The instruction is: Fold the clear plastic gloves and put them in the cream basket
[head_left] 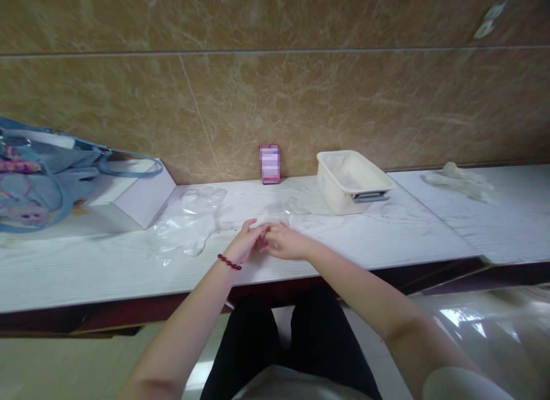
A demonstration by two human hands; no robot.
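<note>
My left hand (248,242), below which a dark red bead bracelet (229,262) circles the wrist, meets my right hand (283,240) over the white counter. The left thumb stands up, while its other fingers bend toward the right hand. My right fingers are curled in a pinch. Just beyond both hands, a thin clear plastic piece (281,210) reaches out across the counter. What lies between the fingertips is small and partly hidden. To the left of my hands is a loose pile of clear plastic bags (189,219), crumpled and shiny.
A cream plastic basket (341,196) with a grey handle stands right of my hands. A phone (270,165) leans on the brown tiled wall. At left are a white box (140,199) and a blue bag (47,182). A crumpled whitish cloth or bag (459,182) lies far right.
</note>
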